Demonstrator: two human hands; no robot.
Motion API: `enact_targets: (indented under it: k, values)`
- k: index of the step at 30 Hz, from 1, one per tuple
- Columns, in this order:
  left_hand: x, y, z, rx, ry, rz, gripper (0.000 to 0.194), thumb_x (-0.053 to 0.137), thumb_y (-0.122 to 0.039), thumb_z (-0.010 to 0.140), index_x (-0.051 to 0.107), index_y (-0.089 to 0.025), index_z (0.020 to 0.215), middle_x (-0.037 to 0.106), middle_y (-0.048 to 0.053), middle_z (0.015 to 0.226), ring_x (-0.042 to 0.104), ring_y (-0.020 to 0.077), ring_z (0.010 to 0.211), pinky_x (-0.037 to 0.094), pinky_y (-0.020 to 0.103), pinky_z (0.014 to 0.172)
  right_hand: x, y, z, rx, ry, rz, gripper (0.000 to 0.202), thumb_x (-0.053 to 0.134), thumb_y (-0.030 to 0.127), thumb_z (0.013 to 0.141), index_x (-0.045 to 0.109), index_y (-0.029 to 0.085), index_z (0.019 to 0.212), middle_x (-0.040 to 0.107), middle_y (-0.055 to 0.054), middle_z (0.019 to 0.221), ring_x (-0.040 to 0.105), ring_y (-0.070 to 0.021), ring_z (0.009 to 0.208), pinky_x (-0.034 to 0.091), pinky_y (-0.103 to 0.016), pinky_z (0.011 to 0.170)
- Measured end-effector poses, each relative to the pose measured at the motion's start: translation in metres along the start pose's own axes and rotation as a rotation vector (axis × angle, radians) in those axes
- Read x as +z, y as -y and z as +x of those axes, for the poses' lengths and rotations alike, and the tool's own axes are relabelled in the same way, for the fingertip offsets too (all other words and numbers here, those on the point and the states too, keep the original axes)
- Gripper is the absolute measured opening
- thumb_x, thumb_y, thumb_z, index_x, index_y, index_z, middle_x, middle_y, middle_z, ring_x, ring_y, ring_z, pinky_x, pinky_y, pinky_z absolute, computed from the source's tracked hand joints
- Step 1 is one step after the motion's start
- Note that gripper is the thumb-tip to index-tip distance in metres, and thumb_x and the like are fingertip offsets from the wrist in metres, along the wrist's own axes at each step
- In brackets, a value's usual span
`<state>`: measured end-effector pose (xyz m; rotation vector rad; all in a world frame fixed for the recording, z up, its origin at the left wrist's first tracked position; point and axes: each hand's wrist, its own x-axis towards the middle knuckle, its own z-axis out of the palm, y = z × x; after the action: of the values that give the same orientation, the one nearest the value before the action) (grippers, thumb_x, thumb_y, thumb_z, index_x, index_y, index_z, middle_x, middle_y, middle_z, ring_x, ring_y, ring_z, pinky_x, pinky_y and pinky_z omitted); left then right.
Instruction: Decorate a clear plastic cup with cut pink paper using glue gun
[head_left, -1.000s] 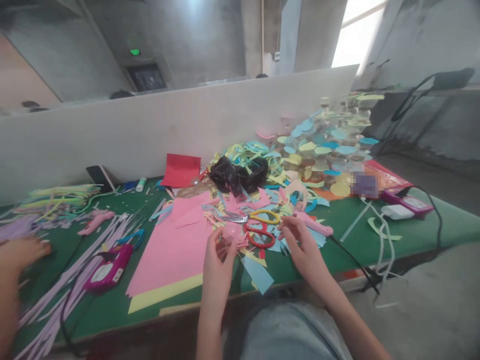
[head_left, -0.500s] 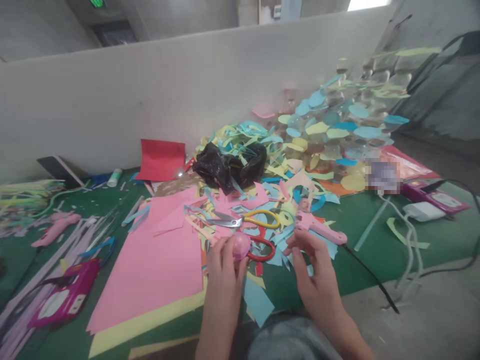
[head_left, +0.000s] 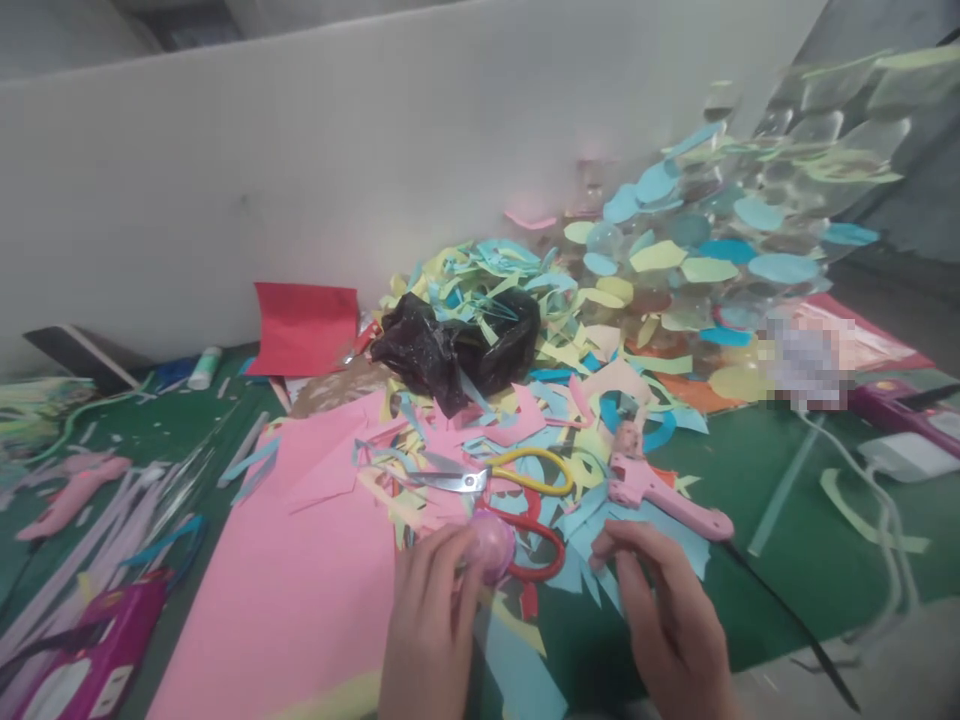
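Note:
My left hand grips a small translucent pink plastic dome between thumb and fingers, above the pink paper and scraps. Just behind the dome lie scissors with one yellow and one red handle, their blades toward the left. To the right, my right hand hovers above blue paper scraps, its fingers loosely bent and apart, with nothing visible in them. A pink glue gun rests on the scraps beyond my right hand, its black cord running toward the front right.
Pink sheets cover the green table at left. Behind them are a black plastic bag, paper cuttings and a red sheet. Clear cups with coloured paper discs stack at right. Another glue gun lies far left.
The view has tipped downward and closer, so the tabletop things look larger. My left hand keeps hold of the pink dome. My right hand appears lower and farther from the glue gun.

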<state>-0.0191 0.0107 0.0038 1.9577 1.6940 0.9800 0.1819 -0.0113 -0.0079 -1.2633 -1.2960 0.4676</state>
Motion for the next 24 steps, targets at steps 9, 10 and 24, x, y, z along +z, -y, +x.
enact_targets:
  k: [9,10,24]
  values:
    - [-0.015,-0.021,0.020,-0.306,0.137,-0.182,0.022,0.056,-0.046,0.090,0.070,-0.030,0.097,0.065,0.007,0.107,0.062,0.0249,0.100,0.061,0.032,0.070,-0.003,0.000,0.022,-0.060,0.157,-0.098,0.023,0.048,0.012,0.095,0.056,0.026,0.111,0.065,-0.003,0.082,0.065,-0.0161,0.072,0.055,-0.025,0.069]
    - [-0.015,-0.020,0.021,-0.311,0.148,-0.200,0.022,0.057,-0.046,0.089,0.069,-0.031,0.099,0.065,0.007,0.108,0.061,0.0250,0.101,0.061,0.032,0.072,-0.004,0.001,0.025,-0.086,0.179,-0.116,0.024,0.047,0.011,0.094,0.055,0.026,0.112,0.065,-0.003,0.082,0.065,-0.0160,0.072,0.056,-0.024,0.069]
    - [-0.013,-0.005,0.014,-0.029,0.110,-0.090,0.021,0.056,-0.040,0.092,0.067,-0.030,0.108,0.068,0.006,0.111,0.062,0.0250,0.105,0.058,0.037,0.082,0.006,0.008,0.030,-0.263,0.248,-0.285,0.019,0.044,0.014,0.098,0.057,0.026,0.107,0.071,-0.004,0.091,0.068,-0.0185,0.082,0.054,-0.028,0.072]
